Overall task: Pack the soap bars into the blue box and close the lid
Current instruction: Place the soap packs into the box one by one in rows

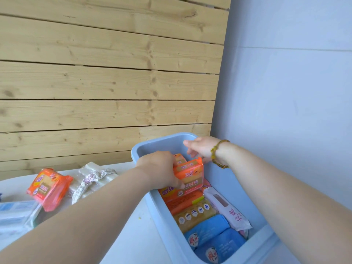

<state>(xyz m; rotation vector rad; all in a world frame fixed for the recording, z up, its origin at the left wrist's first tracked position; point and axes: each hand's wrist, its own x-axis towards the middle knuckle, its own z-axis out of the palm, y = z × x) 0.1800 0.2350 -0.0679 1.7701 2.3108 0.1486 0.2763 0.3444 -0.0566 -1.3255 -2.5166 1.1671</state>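
Note:
The blue box [150,199] stands open on the white table, right of centre. Inside lie several wrapped soap bars: orange ones [177,201], a yellow one [196,214], blue ones [211,233] and a white-and-pink one [228,210]. My left hand [160,168] grips an orange soap pack [190,173] on edge inside the far part of the box. My right hand [200,147], with a bead bracelet at the wrist, hovers over the box's far right corner, fingers loosely extended. No lid can be made out.
On the table to the left lie another orange soap pack [49,187], white soap bars in clear wrap [91,180] and pale blue-white packs [17,216]. A wooden slat wall stands behind the table; a pale blue wall is close on the right.

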